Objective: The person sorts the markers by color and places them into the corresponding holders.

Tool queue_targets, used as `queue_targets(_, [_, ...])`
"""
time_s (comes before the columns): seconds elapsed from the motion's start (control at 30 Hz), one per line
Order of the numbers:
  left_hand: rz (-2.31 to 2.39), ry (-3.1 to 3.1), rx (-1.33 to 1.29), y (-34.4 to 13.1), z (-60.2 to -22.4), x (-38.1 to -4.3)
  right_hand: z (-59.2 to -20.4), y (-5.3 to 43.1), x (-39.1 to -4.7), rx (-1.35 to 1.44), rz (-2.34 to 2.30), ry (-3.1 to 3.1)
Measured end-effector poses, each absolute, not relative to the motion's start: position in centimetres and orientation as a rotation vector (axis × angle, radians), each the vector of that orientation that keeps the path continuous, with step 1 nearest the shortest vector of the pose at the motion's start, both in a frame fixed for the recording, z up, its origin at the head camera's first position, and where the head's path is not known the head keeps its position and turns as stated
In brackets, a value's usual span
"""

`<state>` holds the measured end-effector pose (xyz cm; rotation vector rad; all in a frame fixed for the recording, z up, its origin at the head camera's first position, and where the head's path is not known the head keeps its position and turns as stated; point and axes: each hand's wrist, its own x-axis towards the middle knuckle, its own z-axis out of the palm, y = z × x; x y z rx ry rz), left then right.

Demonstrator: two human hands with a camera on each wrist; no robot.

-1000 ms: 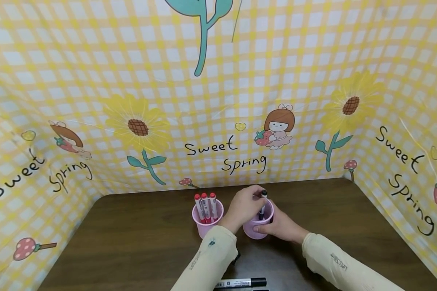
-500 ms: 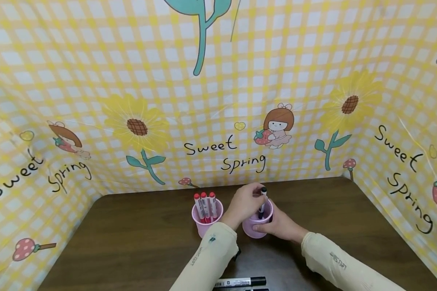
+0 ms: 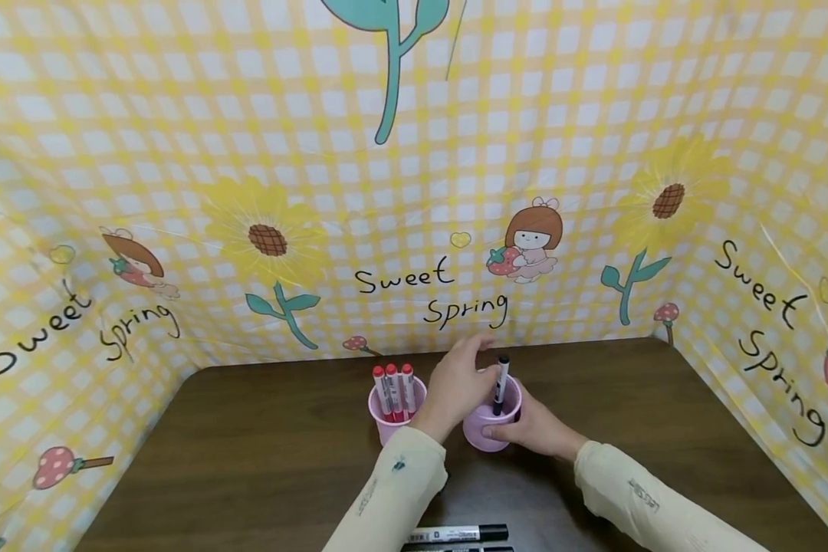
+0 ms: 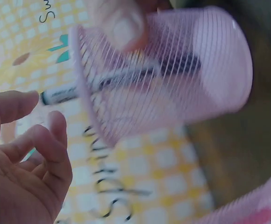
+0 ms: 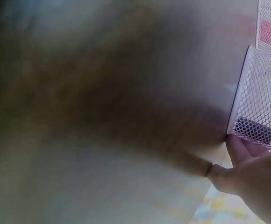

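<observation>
A pink mesh pen cup (image 3: 484, 437) stands on the table with a black-capped marker (image 3: 502, 381) leaning inside it, its top above the rim. My right hand (image 3: 548, 429) holds this cup from the right, thumb on the front side. Through the mesh in the left wrist view, the dark lower part of the marker (image 4: 177, 64) shows near the cup's bottom. My left hand (image 3: 458, 387) is beside the rim, its thumb and fingers spread around the marker's top. In the left wrist view, the left hand (image 4: 37, 158) has its thumb tip right by the marker's end.
Left of it, a second pink cup (image 3: 386, 435) holds three red-capped markers (image 3: 392, 391). Black-capped markers (image 3: 458, 534) lie at the table's near edge. A yellow checked cloth (image 3: 414, 199) hangs behind and at both sides of the dark wooden table (image 3: 248, 452).
My left fingers have let go of the black-capped marker and spread apart, rising slightly. The marker stays in the cup. My right hand keeps its hold on the cup.
</observation>
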<state>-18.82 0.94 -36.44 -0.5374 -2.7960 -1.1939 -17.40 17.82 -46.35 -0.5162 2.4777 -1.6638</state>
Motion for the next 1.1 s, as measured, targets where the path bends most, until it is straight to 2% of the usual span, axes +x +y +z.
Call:
queue_targets(0.23, [-1.219,-2.677,-0.694,-2.8,-36.5,-14.6,-46.8,18.2,-17.1,-0.495,-1.697,2.485])
queue_targets(0.47, [-1.680,-2.781,-0.884,-10.2,-40.9,-10.3,-46.8,17.9,-17.0,-0.490,-1.691,2.486])
queue_targets(0.63, [-1.945,-2.899,-0.967,-13.9,-43.6,-9.0,-46.8,17.9,-17.4,-0.490,-1.697,2.468])
queue_targets(0.87, [-1.824,-2.969,-1.098,-14.1,-45.4,-8.8,-47.1,17.8,-17.6,-0.505,-1.698,2.450])
queue_targets(1.1, [-1.527,-3.023,-1.006,-13.0,-45.5,-8.4,-46.7,17.7,-17.5,-0.508,-1.708,2.453])
